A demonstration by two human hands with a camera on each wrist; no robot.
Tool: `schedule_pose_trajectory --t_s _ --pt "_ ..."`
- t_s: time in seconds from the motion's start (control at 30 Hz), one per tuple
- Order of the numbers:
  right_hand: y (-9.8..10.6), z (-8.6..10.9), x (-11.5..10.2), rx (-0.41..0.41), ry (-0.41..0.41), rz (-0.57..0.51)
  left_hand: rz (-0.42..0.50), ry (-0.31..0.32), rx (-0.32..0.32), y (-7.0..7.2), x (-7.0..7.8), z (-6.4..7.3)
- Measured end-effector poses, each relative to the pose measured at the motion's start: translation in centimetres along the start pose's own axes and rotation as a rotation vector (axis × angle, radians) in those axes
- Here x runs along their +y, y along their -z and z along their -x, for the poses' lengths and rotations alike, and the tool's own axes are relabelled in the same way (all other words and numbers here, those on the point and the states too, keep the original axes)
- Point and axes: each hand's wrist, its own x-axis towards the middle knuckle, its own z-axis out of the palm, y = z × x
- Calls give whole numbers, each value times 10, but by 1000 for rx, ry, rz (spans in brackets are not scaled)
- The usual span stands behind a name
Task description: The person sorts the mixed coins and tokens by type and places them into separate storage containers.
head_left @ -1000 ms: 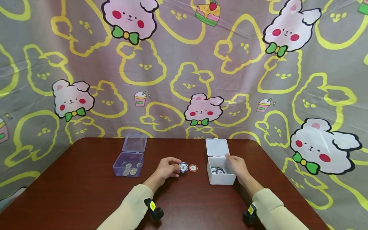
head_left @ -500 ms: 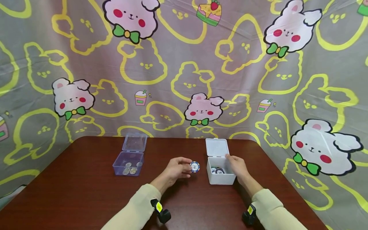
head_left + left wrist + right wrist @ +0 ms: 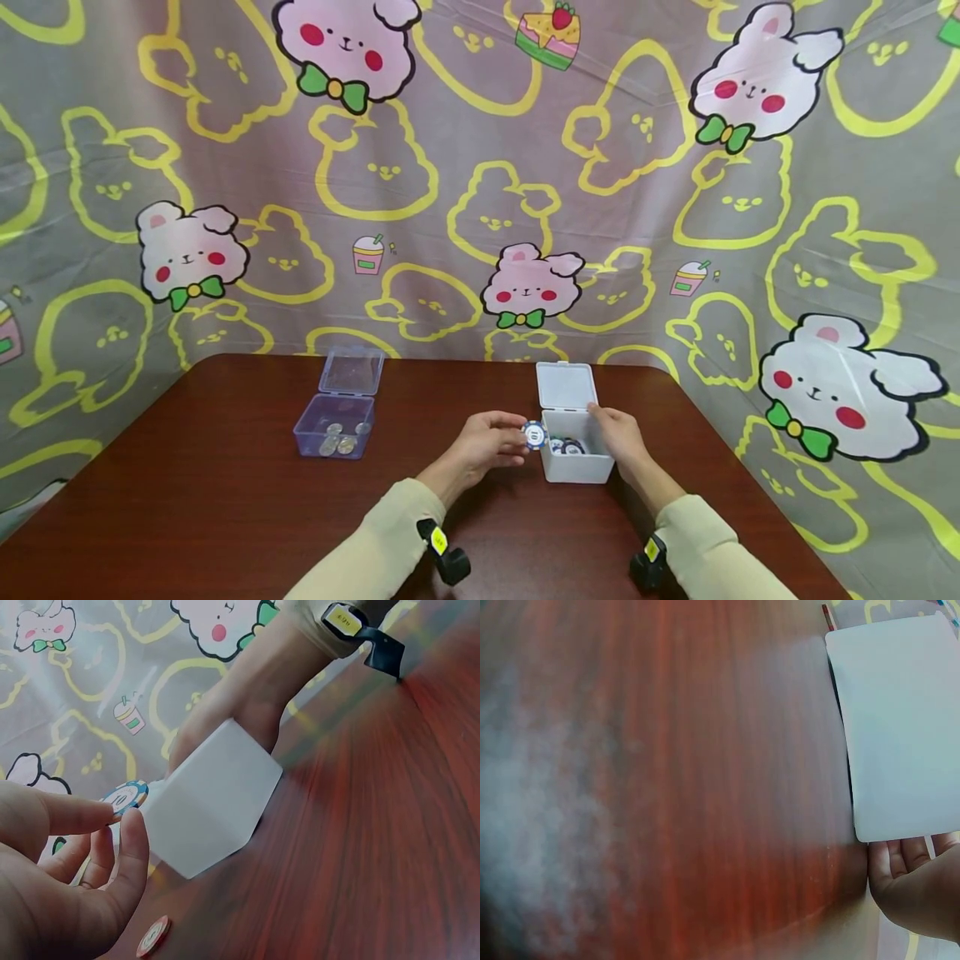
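Note:
My left hand (image 3: pixel 483 446) pinches a blue-and-white poker chip (image 3: pixel 535 435) marked 10 between thumb and index finger. The chip is held tilted, overlapping the left rim of an open white plastic box (image 3: pixel 577 469) in the head view. Inside that box lie several dark and white poker chips (image 3: pixel 572 447). On the box's right side, my right hand (image 3: pixel 621 433) holds the wall, with a fingertip up at the rear corner near the hinge. A red-and-white poker chip (image 3: pixel 154 937) shows on the table below my left hand in the left wrist view; the hand hides it in the head view.
Left of my hands stands an open purple translucent box (image 3: pixel 315 446) with several silver coins (image 3: pixel 346 444) in it. Both boxes have their lids tipped back. The brown table (image 3: pixel 225 500) ends at a cartoon-patterned cloth (image 3: pixel 420 150) behind.
My left hand has moved right with the blue-and-white chip, from beside the red chip to the white box's left rim. The right hand and both boxes have stayed in place.

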Motion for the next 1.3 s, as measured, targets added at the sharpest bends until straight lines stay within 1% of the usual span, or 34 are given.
schedule_pose_trajectory --t_s 0.3,0.73,0.87,1.07,1.2,1.3 --pt "-2 -4 1 28 12 -25 14 29 7 -14 0 -5" --pt "0 -2 0 16 6 -31 30 51 39 -21 2 -13" --pt "0 -2 1 23 10 -22 48 43 28 -24 3 -14" --pt "-1 -2 1 29 11 -18 98 26 -9 -29 5 -15" --pt "0 -2 0 18 15 -13 93 26 -6 -28 6 -15" --pt "0 -1 -1 8 13 -10 72 36 2 -26 5 -15"
